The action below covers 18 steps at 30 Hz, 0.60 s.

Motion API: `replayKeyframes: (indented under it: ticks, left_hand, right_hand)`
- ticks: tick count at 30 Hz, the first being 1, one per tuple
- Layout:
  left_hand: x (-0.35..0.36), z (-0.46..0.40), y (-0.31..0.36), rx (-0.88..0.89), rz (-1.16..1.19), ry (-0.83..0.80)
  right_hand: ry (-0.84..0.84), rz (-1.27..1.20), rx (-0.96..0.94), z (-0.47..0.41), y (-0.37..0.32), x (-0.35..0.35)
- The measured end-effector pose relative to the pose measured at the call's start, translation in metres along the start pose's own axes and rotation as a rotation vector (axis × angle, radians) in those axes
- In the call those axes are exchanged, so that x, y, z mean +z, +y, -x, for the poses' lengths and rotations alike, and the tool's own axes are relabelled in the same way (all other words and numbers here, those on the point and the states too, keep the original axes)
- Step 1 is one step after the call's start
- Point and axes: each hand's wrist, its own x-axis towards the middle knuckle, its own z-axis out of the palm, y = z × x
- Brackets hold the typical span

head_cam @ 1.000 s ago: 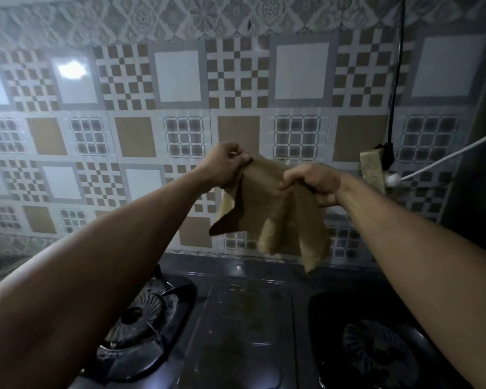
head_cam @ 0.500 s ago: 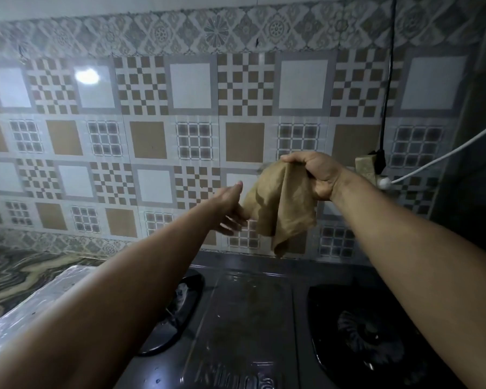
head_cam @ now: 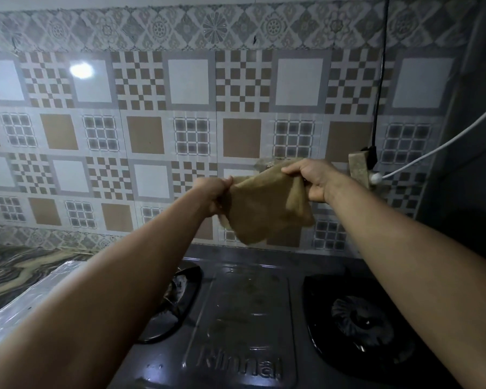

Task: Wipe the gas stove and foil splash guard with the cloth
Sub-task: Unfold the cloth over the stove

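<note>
Head view shows my left hand (head_cam: 213,196) and right hand (head_cam: 310,178) each pinching the cloth (head_cam: 267,209) above the gas stove (head_cam: 244,313), apparently spreading it flat for wiping.

**Dim kitchen, one bright spot**

The picture is dark and a bit grainy. A white glare spot (head_cam: 81,70) shines on the tiled wall (head_cam: 191,82). The stove (head_cam: 244,318) lies in shadow. Straight lines bend near the edges.
</note>
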Motion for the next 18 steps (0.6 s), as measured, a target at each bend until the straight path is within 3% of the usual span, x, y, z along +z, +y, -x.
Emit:
replayKeyframes:
  ticks: [4, 7, 9, 12, 15, 18]
  left_hand:
    - [-0.005, 0.002, 0.015, 0.117, -0.216, 0.140]
    - [-0.008, -0.002, 0.023, 0.187, -0.280, 0.187]
    - [-0.011, -0.006, 0.026, 0.213, -0.318, 0.181]
    - [-0.015, -0.010, 0.026, 0.282, -0.335, 0.151]
    - [-0.022, -0.013, 0.019, 0.310, -0.312, 0.134]
    - [-0.029, -0.016, 0.008, 0.322, -0.325, 0.100]
  right_hand:
    - [0.001, -0.202, 0.062, 0.006, 0.017, 0.009]
    - [0.115, -0.422, 0.096, 0.005, 0.026, 0.016]
    - [0.186, -0.444, 0.120, 0.005, 0.030, 0.020]
    - [0.225, -0.367, 0.074, 0.006, 0.032, 0.024]
    - [0.305, -0.162, -0.041, -0.001, 0.033, 0.019]
    - [0.276, 0.061, -0.088, -0.010, 0.036, 0.011]
